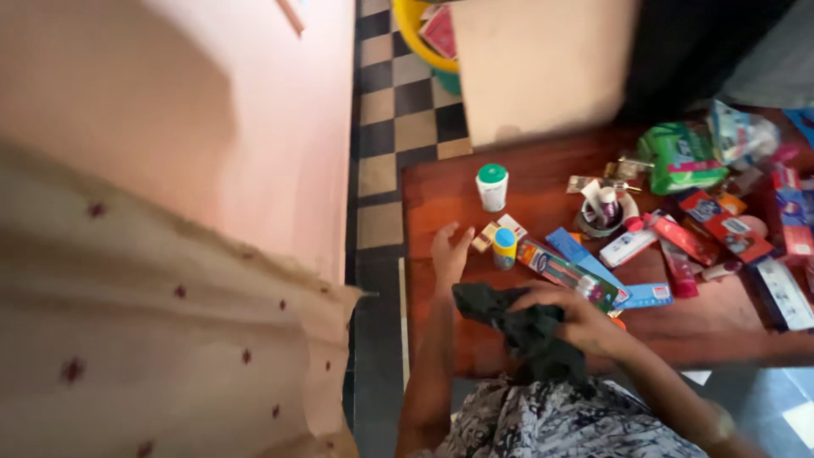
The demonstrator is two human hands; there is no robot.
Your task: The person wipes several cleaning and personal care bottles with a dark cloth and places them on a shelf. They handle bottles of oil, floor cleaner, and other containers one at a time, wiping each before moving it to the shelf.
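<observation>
Two hands over wooden table (441,191): right hand (572,318) clamped on dark cloth (517,326); left hand (448,253) flat, fingers spread, beside small yellow-capped bottle (504,248).

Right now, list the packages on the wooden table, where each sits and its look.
White jar: green lid, upright, far left.
Small bottle: blue and yellow, beside the left hand.
Blue carton: long, flat, centre.
Red boxes: flat, right side.
Green pouch: soft, far edge.
Right hand holds a dark cloth.
</observation>
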